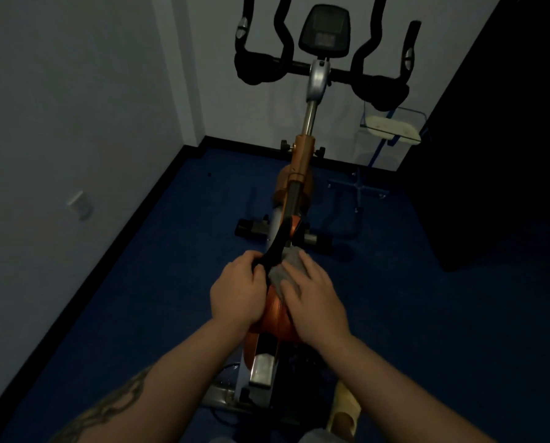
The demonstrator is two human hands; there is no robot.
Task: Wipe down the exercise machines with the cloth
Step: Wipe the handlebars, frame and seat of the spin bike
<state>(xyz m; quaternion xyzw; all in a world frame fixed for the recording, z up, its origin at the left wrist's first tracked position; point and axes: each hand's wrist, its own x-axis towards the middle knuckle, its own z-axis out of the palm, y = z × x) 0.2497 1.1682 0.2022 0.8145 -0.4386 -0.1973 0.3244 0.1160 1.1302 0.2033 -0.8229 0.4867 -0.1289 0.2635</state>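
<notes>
Right hand [312, 295] presses cloth [286, 266] (bike [302, 161]) — cornered.

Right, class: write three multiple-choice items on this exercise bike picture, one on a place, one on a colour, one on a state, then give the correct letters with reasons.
1. Where does the crumpled grey cloth lie?
A. on the blue carpet
B. under the right hand, against the orange bike frame
C. over the handlebars

2. What colour is the floor carpet?
A. dark blue
B. red
C. green

3. What is the left hand doing?
A. hanging free
B. pressing the console
C. gripping a black part of the bike

Answers:
1 B: the right hand presses the cloth flat against the orange bike frame.
2 A: the carpet around the bike is dark blue.
3 C: its fingers curl round the black part just ahead of the cloth.
</notes>
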